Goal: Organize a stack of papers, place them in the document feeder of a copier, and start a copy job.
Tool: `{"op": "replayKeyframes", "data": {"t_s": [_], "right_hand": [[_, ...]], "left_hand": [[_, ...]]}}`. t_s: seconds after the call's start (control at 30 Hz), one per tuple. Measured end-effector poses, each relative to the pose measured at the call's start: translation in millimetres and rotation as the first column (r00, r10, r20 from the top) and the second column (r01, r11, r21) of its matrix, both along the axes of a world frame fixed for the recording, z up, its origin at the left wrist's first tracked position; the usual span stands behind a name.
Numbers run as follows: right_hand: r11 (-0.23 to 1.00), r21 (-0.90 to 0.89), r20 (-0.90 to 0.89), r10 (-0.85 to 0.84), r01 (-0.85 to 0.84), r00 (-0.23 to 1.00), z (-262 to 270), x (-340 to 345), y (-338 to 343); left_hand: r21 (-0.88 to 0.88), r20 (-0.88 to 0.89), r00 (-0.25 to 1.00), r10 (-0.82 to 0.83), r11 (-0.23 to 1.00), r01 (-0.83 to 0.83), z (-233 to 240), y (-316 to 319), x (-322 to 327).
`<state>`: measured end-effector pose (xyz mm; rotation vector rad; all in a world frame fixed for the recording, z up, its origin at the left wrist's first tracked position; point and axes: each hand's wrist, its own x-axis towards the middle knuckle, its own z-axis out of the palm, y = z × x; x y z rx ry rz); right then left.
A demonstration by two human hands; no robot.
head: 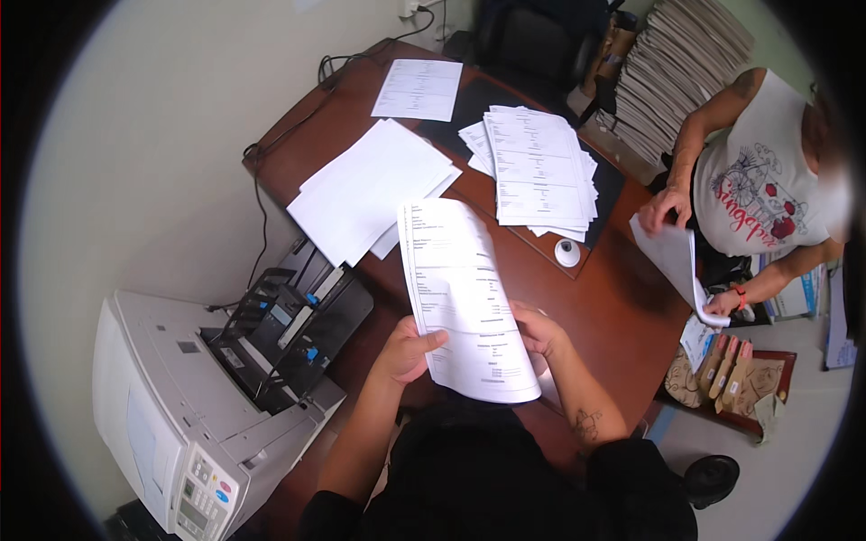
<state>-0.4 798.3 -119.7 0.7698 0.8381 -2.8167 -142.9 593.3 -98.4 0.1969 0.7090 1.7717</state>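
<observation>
Between my two hands is a stack of printed form sheets [460, 297], curved and tilted above the near edge of the desk. My left hand [409, 348] grips its left side, thumb lying on the top page. On the other side my right hand [538, 328] holds the right edge, its fingers partly hidden behind the paper. Beyond them, blank-backed white sheets [379, 182] lie fanned out on the wooden desk [588, 304]. A thick, uneven pile of printed forms [538, 169] rests on a dark desk mat [609, 182]. One single printed sheet [419, 89] lies farther back.
At left stands a large grey printing machine [203, 379] with an open paper tray [291, 324]. A white dome camera [567, 252] sits near the pile. To the right, a person [751, 182] handles folded paper [670, 264]. Black cables [260, 203] run along the desk's left edge.
</observation>
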Motion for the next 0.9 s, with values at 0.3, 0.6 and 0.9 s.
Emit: {"op": "replayKeyframes", "data": {"t_s": [0.3, 0.6, 0.9], "right_hand": [[0.531, 0.833, 0.331, -0.254, -0.155, 0.909, -37.8, -26.9, 84.8], [-0.106, 0.987, 0.112, -0.097, -0.122, 0.989, -15.1, -29.8, -9.0], [0.008, 0.986, 0.166, -0.113, -0.167, 0.980, -15.2, -51.1, -46.3]], "left_hand": [[-0.533, -0.453, 0.891, 0.029, 0.792, -0.297, -73.8, 55.2, -13.5], [-0.672, -0.048, 0.983, 0.176, 0.722, -0.162, -63.4, 46.1, 1.9], [-0.475, 0.196, 0.950, 0.241, 0.871, -0.123, -71.7, 59.2, -4.1]]}}
